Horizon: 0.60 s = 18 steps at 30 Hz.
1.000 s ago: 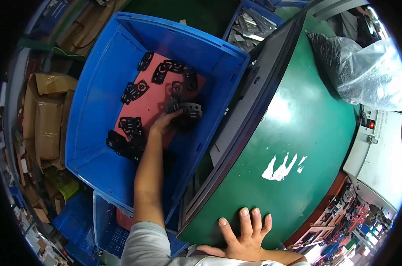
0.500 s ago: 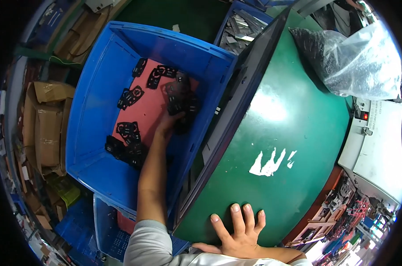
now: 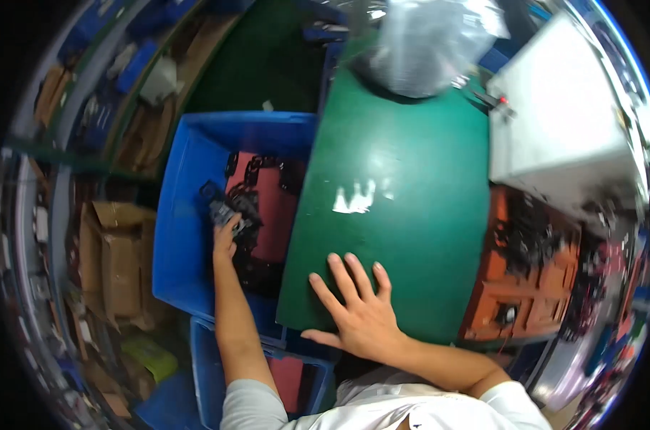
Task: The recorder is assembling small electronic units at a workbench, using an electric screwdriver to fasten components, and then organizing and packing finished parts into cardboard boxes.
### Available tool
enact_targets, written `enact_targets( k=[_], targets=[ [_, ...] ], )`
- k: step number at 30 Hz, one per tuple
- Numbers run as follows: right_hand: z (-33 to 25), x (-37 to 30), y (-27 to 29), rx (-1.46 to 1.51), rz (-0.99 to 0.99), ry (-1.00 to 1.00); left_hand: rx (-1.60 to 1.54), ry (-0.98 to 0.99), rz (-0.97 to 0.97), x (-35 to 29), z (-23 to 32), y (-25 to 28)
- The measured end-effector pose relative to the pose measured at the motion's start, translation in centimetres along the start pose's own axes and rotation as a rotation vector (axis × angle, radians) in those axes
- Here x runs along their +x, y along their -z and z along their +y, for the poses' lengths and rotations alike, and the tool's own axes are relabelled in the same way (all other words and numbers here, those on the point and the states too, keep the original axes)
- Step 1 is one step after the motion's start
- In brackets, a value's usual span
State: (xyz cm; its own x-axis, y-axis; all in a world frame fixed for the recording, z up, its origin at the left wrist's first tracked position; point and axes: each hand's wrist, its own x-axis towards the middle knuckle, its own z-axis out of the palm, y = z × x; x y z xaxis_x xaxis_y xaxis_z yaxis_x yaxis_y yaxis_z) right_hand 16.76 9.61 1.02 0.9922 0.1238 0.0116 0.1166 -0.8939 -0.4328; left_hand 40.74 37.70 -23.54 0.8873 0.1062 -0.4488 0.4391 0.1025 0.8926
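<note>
My left hand (image 3: 226, 235) reaches down into a large blue plastic bin (image 3: 173, 236), closed on a black plastic part (image 3: 216, 203). Motion blur hides whether it grips one part or several. Around it, more black parts with round cutouts (image 3: 253, 170) lie in the bin on a flat pink sheet (image 3: 270, 215). My right hand (image 3: 364, 319) lies with fingers spread on the near left area of a green tabletop (image 3: 411, 251), holding nothing.
A clear bag with dark contents (image 3: 425, 50) stands at the table's far end. Beside the table are a white machine (image 3: 561, 100) and an orange crate (image 3: 518, 308). A cardboard box (image 3: 121, 265) is left of the bin; another blue bin (image 3: 207, 365) stands nearer me.
My left hand has moved from the bin's right side to its left side, with a black part in it. The view has shifted; my right hand stays spread on the table.
</note>
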Motion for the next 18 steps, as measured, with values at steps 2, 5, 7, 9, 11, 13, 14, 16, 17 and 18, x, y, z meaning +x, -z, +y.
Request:
enact_targets(
  k=[2, 5, 7, 9, 11, 13, 14, 16, 17, 18],
  targets=[
    [-0.7, -0.4, 0.2, 0.092, 0.02, 0.074, 0.015, 0.092, 0.069, -1.3, 2.5, 6.4],
    [0.2, -1.2, -0.5, 0.144, 0.095, 0.106, -0.118, 0.006, -0.062, -4.2, 7.0, 6.1],
    [-0.1, -1.6, -0.5, 0.174, 0.149, 0.089, -0.038, 0.007, 0.008, -5.5, 10.4, 7.9],
    [0.6, -2.1, -0.9, 0.219, 0.223, 0.131, -0.072, 0.019, -0.013, -6.8, 13.4, 6.7],
    [1.0, -2.9, -1.1, 0.238, 0.261, 0.122, -0.086, 0.009, 0.054, -8.0, 15.7, 6.0],
    [1.3, -4.1, -1.1, 0.402, 0.327, 0.141, -0.092, -0.041, 0.075, -9.8, 17.2, 5.5],
    [1.2, -5.0, -0.8, 0.482, 0.317, 0.145, -0.104, -0.076, 0.102, -10.7, 17.9, 5.2],
    [0.9, -7.2, 1.1, 0.696, 0.229, 0.122, -0.111, -0.119, 0.032, -13.2, 19.6, 4.2],
    [1.2, -8.2, 2.3, 0.902, 0.129, 0.088, -0.12, -0.149, -0.042, -14.6, 20.4, 3.1],
    [2.4, -9.2, 3.1, 0.927, 0.194, 0.145, -0.142, -0.128, -0.146, -17.0, 21.2, -0.4]
  ],
)
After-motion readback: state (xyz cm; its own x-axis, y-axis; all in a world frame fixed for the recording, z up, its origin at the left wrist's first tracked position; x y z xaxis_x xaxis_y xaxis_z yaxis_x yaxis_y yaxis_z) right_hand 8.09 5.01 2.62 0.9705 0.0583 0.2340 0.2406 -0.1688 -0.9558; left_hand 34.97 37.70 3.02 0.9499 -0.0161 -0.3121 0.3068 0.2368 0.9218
